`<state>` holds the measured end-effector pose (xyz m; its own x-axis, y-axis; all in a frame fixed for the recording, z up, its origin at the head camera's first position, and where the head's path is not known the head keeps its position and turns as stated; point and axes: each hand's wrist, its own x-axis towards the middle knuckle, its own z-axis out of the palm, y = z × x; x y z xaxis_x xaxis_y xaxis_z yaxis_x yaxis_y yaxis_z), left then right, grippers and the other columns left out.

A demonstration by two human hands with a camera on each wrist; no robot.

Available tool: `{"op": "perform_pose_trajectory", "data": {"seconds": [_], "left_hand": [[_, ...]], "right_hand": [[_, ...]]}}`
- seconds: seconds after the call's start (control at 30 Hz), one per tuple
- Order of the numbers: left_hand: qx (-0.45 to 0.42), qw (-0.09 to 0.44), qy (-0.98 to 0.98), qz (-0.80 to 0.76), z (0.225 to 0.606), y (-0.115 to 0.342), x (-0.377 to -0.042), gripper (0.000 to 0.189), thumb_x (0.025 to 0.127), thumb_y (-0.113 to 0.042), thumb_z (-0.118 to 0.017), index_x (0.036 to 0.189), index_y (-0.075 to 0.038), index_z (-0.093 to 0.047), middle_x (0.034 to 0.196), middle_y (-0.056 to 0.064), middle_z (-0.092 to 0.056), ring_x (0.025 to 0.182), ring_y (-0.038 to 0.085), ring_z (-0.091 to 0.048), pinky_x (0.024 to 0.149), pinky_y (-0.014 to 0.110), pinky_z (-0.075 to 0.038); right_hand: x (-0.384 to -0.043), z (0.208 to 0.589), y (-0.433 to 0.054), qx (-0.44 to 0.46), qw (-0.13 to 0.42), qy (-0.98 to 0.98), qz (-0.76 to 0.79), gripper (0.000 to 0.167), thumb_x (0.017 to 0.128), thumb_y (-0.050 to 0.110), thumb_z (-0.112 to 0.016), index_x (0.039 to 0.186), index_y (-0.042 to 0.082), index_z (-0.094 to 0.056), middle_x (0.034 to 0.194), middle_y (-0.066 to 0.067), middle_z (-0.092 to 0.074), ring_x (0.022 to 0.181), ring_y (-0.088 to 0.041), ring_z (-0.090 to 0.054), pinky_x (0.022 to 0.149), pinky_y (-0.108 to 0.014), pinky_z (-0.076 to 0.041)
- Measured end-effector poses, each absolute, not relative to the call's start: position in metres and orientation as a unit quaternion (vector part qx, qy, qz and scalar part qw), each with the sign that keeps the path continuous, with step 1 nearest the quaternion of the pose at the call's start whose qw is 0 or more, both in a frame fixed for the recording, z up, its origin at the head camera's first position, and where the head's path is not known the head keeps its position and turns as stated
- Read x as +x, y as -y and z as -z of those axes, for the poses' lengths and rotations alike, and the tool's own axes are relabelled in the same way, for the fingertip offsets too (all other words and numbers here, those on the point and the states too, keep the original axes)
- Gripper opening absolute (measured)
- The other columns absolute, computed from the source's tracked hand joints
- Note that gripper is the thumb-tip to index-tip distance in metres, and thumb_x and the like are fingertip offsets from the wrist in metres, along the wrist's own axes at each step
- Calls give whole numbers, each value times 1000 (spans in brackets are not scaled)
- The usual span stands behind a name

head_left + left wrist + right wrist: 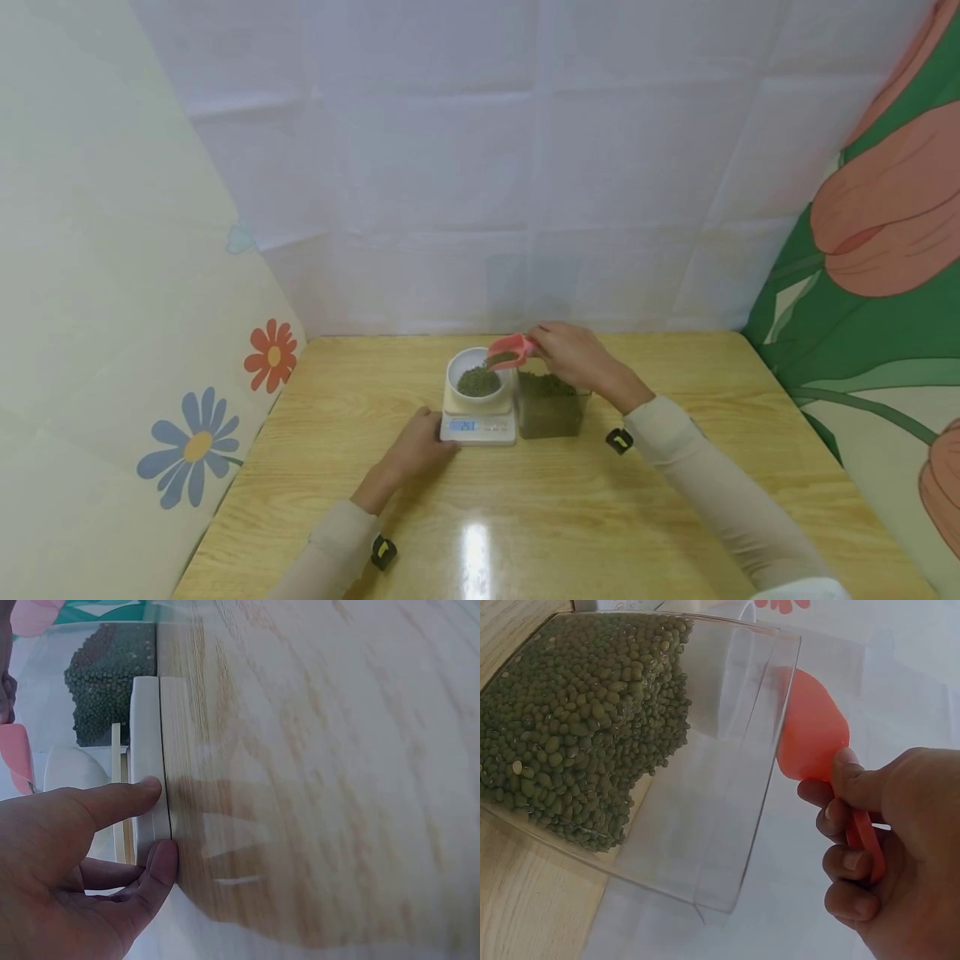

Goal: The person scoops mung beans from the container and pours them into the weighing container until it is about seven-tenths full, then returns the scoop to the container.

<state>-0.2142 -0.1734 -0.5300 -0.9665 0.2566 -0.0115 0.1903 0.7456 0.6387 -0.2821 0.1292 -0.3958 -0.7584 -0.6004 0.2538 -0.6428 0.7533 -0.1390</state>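
Note:
A white kitchen scale with a lit blue display stands on the table; its small digits are hard to read. On it sits a white bowl with a mound of green mung beans. My left hand holds the scale at its front left corner, thumb and fingers on the edge. My right hand grips the handle of a pink scoop, fingers curled around it. The scoop, tilted toward the bowl with beans in it, is over the bowl's right rim.
Right of the scale stands a clear box partly filled with mung beans, below my right hand. Wood-grain table lies around them. A white sheet hangs behind, with flower-printed cloth at the sides.

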Motion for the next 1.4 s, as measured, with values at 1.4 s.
{"op": "perform_pose_trajectory", "data": {"seconds": [1.4], "left_hand": [[129,33,-936,-327,531,174,-217,38,85,-15,-88,115,3,-73,93,7,-57,86,18,-48,77,35,-50]], "right_hand": [[-276,389,-125,330,83,937,-75,29,104,26,-68,121,3,-73,105,-8,-75,89,-21,-70,78,-36,-61]]}}
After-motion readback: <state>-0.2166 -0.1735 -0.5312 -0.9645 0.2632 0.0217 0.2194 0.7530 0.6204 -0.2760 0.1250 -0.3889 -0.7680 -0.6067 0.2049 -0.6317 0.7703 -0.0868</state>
